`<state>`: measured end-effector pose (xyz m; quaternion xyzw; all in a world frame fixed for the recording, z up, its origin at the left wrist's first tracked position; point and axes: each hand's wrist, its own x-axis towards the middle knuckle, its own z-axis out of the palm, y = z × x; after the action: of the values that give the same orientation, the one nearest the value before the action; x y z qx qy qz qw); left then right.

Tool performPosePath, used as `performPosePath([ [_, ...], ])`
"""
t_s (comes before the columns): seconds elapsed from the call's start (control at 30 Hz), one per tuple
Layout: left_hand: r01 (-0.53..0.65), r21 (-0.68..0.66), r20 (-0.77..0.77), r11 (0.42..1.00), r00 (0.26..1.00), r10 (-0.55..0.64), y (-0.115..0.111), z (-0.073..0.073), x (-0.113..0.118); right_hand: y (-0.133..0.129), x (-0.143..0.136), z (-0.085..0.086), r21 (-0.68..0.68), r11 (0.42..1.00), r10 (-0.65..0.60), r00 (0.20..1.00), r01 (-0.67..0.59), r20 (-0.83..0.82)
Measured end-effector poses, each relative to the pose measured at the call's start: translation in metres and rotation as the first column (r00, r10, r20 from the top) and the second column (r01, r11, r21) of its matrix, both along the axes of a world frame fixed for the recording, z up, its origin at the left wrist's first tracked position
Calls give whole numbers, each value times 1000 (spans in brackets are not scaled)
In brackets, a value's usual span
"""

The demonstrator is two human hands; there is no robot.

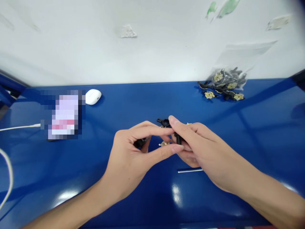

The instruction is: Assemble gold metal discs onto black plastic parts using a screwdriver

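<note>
Both hands meet over the middle of the blue table. My right hand (197,140) pinches a small black plastic part (178,139), mostly hidden by the fingers. The thumb and forefinger of my left hand (135,146) close on the same part from the left. Within the curl of my left hand shows another black piece (141,142); whether it is held or lies beneath cannot be made out. Just beyond the fingertips lies a black ring-shaped part with an arm (164,122). A small brass-coloured metal plate (164,144) shows between the hands.
A thin metal rod (189,171) lies near my right wrist. At the back right, a clear bag (230,79) of black and brass parts sits among several loose ones (209,94). To the left are a blurred-out phone (64,114), a white case (93,96) and a white cable (21,127).
</note>
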<state>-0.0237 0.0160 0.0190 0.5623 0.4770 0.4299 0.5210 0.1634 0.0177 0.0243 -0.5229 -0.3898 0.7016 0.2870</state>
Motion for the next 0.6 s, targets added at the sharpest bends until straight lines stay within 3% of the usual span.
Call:
performPosePath([
  [0.27,26,-47,34,999,999,-25,1,1,-3,8,4,9,-135,986,64,968,-99,-243],
  [0.43,52,-247,221,968,975,4,3,-4,-8,8,5,15,-99,992,36,935,-76,-353],
  [0.6,63,-327,283,943,959,34,4,-1,-10,6,3,15,-8,997,63,914,-72,-402],
])
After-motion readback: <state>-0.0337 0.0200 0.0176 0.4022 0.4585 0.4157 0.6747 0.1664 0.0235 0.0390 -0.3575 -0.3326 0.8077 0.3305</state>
